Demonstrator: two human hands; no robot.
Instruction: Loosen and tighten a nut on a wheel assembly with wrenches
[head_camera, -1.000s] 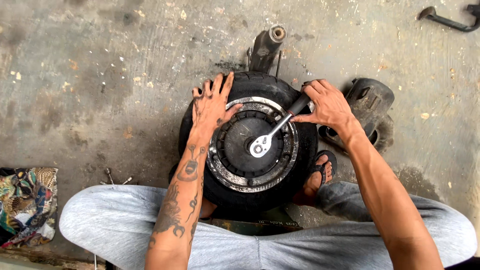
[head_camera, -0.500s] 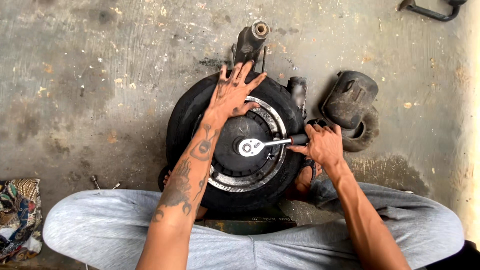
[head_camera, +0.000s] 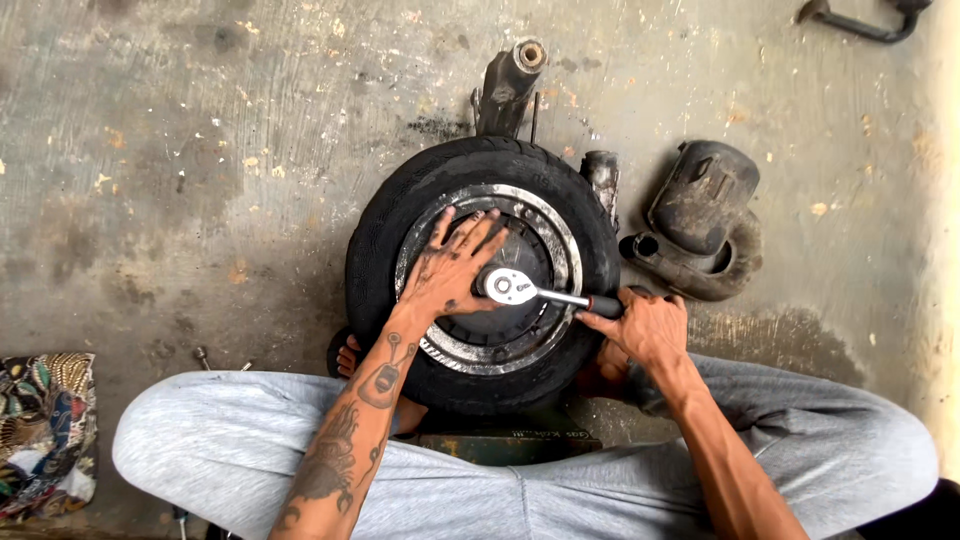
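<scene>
Nearest, the right hand (head_camera: 645, 330) is wrapping its fingers around the ratchet wrench (head_camera: 540, 292) handle, hiding the grip, while the left hand (head_camera: 450, 270) is lying with fingers spread flat on the wheel (head_camera: 480, 270) hub on the floor (head_camera: 200, 150), covering part of it.

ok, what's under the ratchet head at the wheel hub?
The ratchet head sits on the centre of the dark hub, with the left hand pressed flat beside it. Whatever nut or socket it engages is covered. The right hand grips the handle.
</scene>
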